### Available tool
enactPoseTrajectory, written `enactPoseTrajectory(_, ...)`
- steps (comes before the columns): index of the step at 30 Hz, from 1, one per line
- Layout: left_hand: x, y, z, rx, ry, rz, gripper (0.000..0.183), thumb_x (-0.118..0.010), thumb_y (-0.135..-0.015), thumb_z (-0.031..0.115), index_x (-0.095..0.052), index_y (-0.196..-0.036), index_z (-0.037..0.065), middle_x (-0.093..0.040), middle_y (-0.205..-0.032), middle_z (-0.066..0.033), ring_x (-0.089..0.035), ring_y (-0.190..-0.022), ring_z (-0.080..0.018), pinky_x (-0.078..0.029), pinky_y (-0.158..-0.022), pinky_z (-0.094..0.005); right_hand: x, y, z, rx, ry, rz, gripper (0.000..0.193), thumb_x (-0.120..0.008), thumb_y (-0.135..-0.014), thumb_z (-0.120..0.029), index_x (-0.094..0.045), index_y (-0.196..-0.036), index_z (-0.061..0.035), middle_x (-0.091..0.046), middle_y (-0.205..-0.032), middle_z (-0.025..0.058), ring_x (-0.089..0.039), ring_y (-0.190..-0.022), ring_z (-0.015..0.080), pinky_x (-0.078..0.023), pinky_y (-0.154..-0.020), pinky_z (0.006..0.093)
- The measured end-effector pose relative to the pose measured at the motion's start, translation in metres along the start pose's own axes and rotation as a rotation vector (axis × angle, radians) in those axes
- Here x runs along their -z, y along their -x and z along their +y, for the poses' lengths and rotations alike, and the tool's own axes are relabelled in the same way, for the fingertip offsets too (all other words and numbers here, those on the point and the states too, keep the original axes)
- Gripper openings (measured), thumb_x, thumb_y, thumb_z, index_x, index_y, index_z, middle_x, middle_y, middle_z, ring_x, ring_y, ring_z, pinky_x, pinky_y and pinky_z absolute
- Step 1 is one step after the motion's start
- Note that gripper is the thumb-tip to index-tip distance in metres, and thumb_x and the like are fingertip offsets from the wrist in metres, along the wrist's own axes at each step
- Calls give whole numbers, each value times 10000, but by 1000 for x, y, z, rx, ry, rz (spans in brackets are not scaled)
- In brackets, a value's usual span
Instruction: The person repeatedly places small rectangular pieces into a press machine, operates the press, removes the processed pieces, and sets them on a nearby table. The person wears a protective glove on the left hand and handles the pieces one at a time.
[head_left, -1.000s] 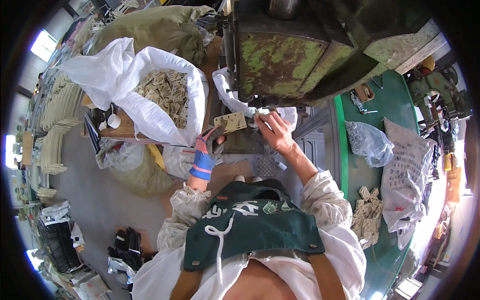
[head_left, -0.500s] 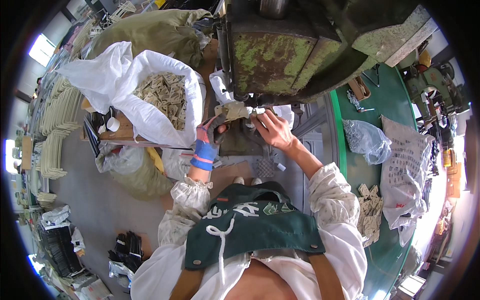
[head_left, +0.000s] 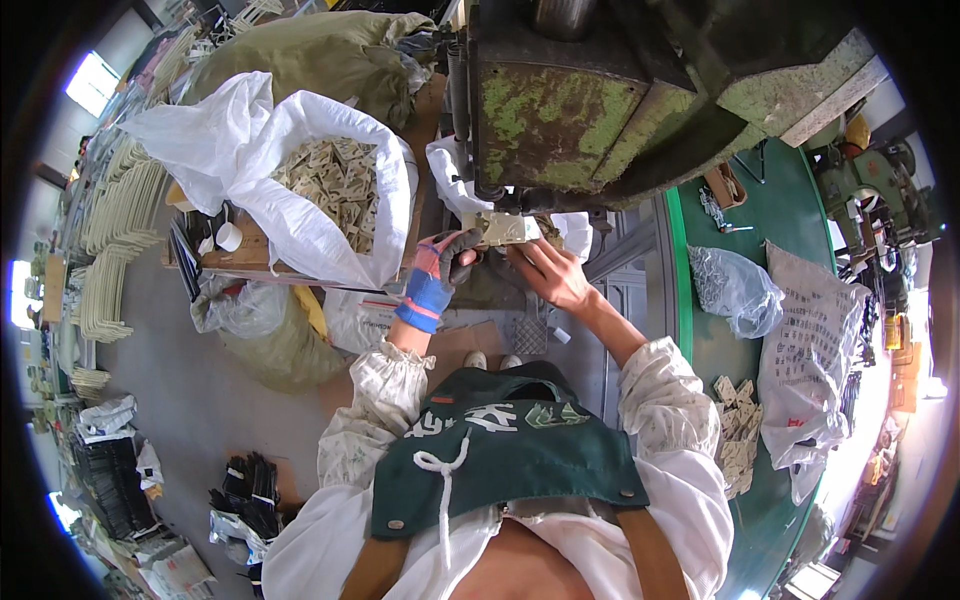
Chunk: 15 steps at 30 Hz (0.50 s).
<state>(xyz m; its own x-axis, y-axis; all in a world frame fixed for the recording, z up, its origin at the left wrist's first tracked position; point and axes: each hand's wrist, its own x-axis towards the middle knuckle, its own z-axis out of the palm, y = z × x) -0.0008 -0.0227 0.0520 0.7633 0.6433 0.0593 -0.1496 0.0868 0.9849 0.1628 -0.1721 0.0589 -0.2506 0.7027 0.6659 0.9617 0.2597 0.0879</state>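
My left hand [head_left: 447,262], in a grey glove with a blue and red cuff, pinches a small flat pale metal piece [head_left: 507,229] under the head of a big green, flaking press machine [head_left: 580,90]. My bare right hand [head_left: 548,270] touches the same piece from the right, fingers spread near the die. To my left an open white sack [head_left: 300,170] is full of several similar pale flat pieces.
A green table [head_left: 715,350] at my right carries a clear plastic bag [head_left: 733,285], a printed white sack [head_left: 815,350] and a heap of flat pieces [head_left: 735,430]. An olive sack [head_left: 310,55] lies behind. Stacked pale frames [head_left: 115,230] and black gloves [head_left: 245,485] are on the floor.
My left hand has carried the flat piece from near the white sack up to the press. The right hand stayed at the die and the view shifted closer to the machine.
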Motion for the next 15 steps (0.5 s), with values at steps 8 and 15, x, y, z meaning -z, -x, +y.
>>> enactPoseTrajectory(8, 5, -8, -16, -409, -390, -56, 261, -624, -851, 253, -648, -751, 14, -521, -577, 28, -391, -467, -22, -240, -422, -195, 4, 0, -5, -937, -714, 190, 215, -545, -912, -100, -600, -1035, 68, -616, -822, 113, -625, -691, 140, -513, -600, 246)
enactPoseTrajectory(15, 5, -7, -18, -466, -482, 3, 211, -611, -848, 204, -670, -844, 1, -560, -612, 12, -440, -506, -25, -314, -451, -196, 15, -29, 0, -1291, -1223, 131, 251, -637, -864, -136, -637, -1018, 61, -664, -846, 103, -643, -694, 134, -552, -651, 253)
